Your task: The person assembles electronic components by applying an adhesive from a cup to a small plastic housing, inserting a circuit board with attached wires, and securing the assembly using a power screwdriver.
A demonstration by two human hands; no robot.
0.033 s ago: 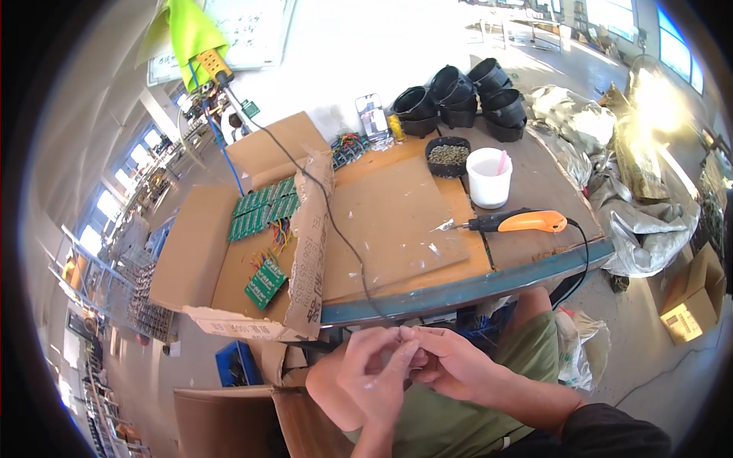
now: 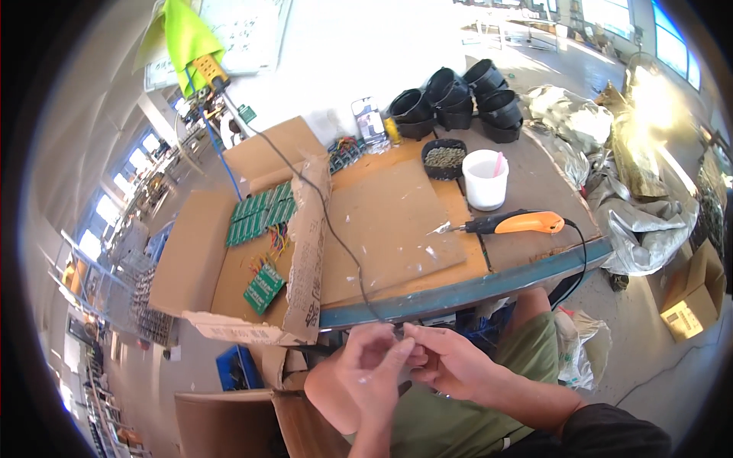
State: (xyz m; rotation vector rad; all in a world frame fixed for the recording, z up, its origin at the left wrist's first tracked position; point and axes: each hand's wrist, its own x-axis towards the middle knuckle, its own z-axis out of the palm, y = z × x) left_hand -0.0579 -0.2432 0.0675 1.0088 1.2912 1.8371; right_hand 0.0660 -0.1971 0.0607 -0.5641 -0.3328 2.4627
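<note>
My left hand (image 2: 372, 365) and my right hand (image 2: 452, 357) meet above my lap, just in front of the table edge. Both are closed, thumbs and fingertips pinched close together. A tiny dark thing shows between the fingertips, too small to name. On the tabletop beyond them lies a brown cardboard sheet (image 2: 389, 221). To the left stands an open cardboard box (image 2: 304, 263) holding green circuit boards (image 2: 261, 214) with coloured wires. One smaller group of boards (image 2: 264, 288) lies apart, nearer to me in the box.
An orange-handled corded tool (image 2: 527, 222) rests on the right, its tip over the sheet. Behind it are a white tub (image 2: 485, 187), a black dish of small pellets (image 2: 444, 160), several black cups (image 2: 450, 95) and a phone (image 2: 370, 122). A cable (image 2: 330, 210) crosses the box rim and sheet.
My fingertips have shifted slightly against each other, and a little more of the tiny dark thing shows between them. The view has moved a touch; the things on the table stay put.
</note>
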